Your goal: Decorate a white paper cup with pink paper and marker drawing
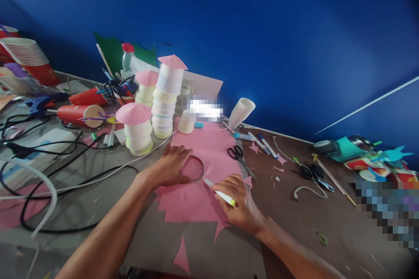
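A pink paper sheet (209,148) lies flat on the table in front of me. My left hand (172,165) presses a round ring-shaped object (194,168) down onto the sheet. In my right hand (237,202) I grip a white pen with a yellow-green end (220,192), its tip touching the paper beside the ring's lower right edge. Black-handled scissors (240,159) rest on the paper's right edge, just beyond my right hand.
Stacks of white cups capped with pink paper cones (137,128) (166,96) stand behind the sheet. Black and white cables (39,161) sprawl at left beside red paper cups (80,113). Markers (262,141), a tipped white cup (241,111) and tape rolls (340,148) lie right.
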Tool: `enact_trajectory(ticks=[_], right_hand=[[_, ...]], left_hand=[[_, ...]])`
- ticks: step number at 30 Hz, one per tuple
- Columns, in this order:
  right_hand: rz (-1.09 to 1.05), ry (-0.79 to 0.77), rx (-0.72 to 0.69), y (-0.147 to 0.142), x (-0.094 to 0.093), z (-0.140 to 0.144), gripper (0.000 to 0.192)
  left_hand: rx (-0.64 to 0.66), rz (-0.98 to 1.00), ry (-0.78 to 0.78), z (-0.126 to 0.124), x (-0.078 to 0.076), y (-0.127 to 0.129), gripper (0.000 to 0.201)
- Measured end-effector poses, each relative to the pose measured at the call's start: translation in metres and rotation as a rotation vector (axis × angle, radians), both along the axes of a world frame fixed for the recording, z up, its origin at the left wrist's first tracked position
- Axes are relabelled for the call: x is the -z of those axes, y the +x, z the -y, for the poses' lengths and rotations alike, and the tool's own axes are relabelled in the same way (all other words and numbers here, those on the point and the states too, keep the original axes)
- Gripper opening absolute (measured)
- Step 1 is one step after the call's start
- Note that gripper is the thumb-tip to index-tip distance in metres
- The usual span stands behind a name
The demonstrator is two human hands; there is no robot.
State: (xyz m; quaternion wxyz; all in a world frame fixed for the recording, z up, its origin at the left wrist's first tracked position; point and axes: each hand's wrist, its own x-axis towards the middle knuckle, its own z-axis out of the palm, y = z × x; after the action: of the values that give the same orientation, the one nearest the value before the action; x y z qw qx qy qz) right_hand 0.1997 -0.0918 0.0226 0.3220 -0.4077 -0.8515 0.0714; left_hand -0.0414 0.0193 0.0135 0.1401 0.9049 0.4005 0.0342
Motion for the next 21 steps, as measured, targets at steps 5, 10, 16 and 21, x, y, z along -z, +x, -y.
enact_trajectory(ticks=[5,10,16,21], right_hand=[[-0.046,0.017,0.099,0.013,-0.009,0.003,0.016],[-0.153,-0.017,0.125,0.021,-0.021,0.009,0.015],[-0.131,-0.118,-0.085,0.010,-0.025,0.017,0.015],[-0.080,-0.125,-0.156,-0.003,-0.024,0.017,0.016]], left_hand=[[-0.001,-0.005,-0.003,0.001,-0.003,0.001,0.082],[-0.012,-0.003,0.001,0.003,-0.007,0.002,0.077],[-0.012,0.009,0.039,0.002,-0.007,0.002,0.076],[0.000,-0.062,0.052,0.004,-0.018,0.006,0.074]])
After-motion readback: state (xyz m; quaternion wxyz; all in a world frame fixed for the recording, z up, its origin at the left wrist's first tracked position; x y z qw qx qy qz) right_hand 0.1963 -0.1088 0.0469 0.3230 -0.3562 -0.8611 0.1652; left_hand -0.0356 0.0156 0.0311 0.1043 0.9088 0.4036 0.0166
